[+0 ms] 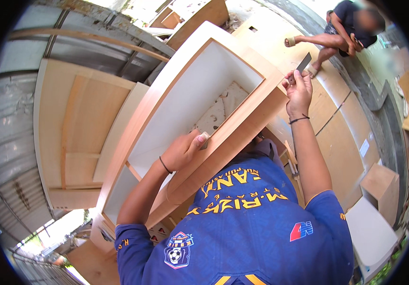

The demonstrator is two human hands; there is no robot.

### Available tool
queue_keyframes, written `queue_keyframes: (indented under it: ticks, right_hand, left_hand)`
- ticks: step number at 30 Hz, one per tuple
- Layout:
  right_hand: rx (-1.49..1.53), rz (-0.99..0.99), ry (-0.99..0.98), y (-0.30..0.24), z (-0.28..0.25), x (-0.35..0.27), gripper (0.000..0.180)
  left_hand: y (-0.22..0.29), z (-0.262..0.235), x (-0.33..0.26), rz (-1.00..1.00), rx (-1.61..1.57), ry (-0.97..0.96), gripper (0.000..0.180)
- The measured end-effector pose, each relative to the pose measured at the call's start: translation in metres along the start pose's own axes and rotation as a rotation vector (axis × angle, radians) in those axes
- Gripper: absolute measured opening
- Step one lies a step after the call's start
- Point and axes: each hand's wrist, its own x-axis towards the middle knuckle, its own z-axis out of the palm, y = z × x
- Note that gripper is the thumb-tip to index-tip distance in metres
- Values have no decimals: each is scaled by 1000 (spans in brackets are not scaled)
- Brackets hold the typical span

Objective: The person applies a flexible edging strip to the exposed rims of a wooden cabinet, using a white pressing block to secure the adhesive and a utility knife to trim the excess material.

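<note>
Blade [304,62] tight in R hand [300,90] nr cabinet [237,118] corner [275,80], L hand [181,152] round small tool [205,138], open bay [183,104] alongside

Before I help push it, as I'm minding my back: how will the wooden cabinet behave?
The cabinet is probably heavy, being large and boxy. That boxed shape suggests it should stay fairly stiff. Its wood looks smooth, so it may feel slippery.
</note>
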Motion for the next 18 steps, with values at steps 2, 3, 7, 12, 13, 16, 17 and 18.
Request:
queue_keyframes:
  ticks: [2, 3, 7, 12, 13, 16, 17, 18]
  right_hand:
    - [50, 16, 68, 0, 6, -6, 7]
    - [22, -5, 82, 3, 7, -6, 7]
    - [-58, -65, 44, -1, 11, -7, 8]
    - [-90, -99, 55, 1, 11, -10, 8]
    - [-87, -100, 62, 1, 10, -10, 8]
    - [-77, -121, 47, 2, 11, -9, 8]
    - [-78, -117, 50, 3, 11, -9, 9]
    - [-79, -115, 51, 3, 12, -10, 9]
  left_hand:
    - [0, 1, 1, 19, -14, -1, 45]
    - [2, 2, 1, 36, -35, 7, 45]
    - [4, 0, 4, 34, -42, -32, 45]
    - [10, -3, 12, 30, -14, -61, 45]
    - [11, -3, 15, 31, 0, -64, 45]
    - [23, -3, 29, 81, -29, -41, 45]
    - [25, -3, 35, 84, -20, -43, 45]
    - [28, -2, 42, 88, -11, -44, 45]
